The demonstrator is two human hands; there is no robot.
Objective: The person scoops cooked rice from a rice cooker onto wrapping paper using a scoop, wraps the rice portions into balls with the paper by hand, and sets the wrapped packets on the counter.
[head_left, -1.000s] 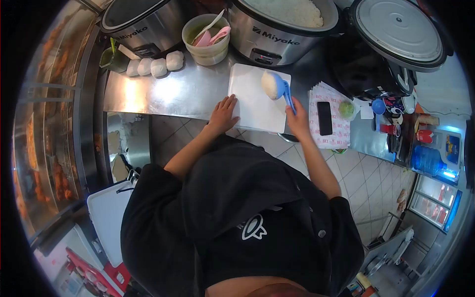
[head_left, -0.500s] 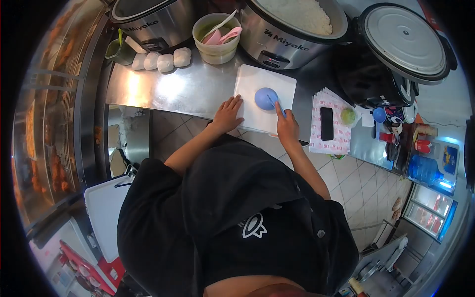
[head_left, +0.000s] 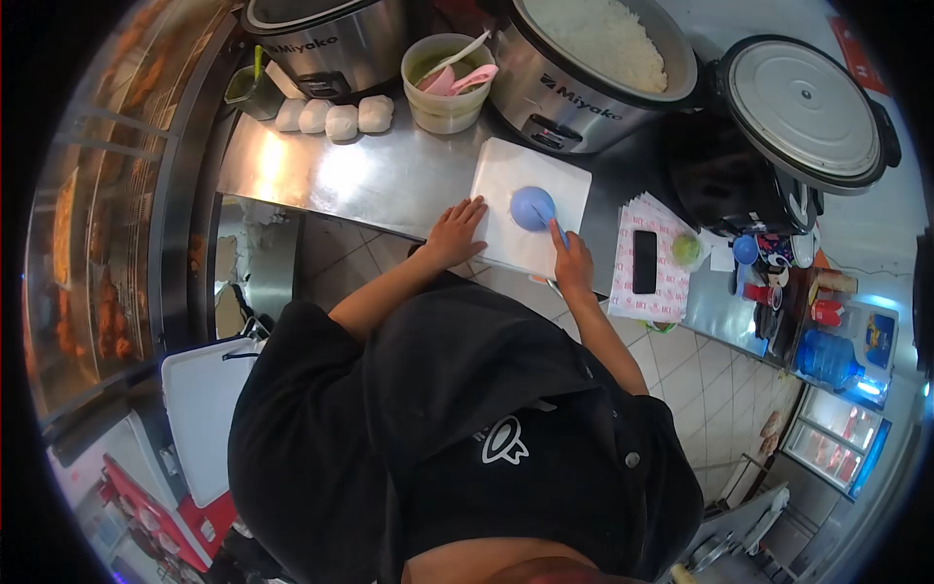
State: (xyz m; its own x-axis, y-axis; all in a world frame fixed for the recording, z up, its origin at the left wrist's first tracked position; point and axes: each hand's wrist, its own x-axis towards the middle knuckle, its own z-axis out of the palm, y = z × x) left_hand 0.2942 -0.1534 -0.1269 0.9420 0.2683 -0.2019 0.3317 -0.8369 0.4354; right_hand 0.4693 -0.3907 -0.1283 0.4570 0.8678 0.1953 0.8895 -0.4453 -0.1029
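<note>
A blue rice scoop (head_left: 532,208) lies bowl-down on a stack of white paper sheets (head_left: 506,170) at the counter's front edge. My right hand (head_left: 574,261) is closed around its handle, which points toward me. What is under the bowl is hidden. My left hand (head_left: 455,233) rests on the left edge of the paper, with its fingers stretched out and holding nothing.
Behind the paper stands a large cooker of white rice (head_left: 598,44). Left of it are a tub with pink-handled utensils (head_left: 448,83) and several white wrapped bundles (head_left: 342,123). Printed wrappers (head_left: 671,277) with a black phone (head_left: 644,261) lie to the right.
The whole view has shifted slightly, so the counter sits a little lower and further right. On the paper, the scoop and both hands keep nearly the same places.
</note>
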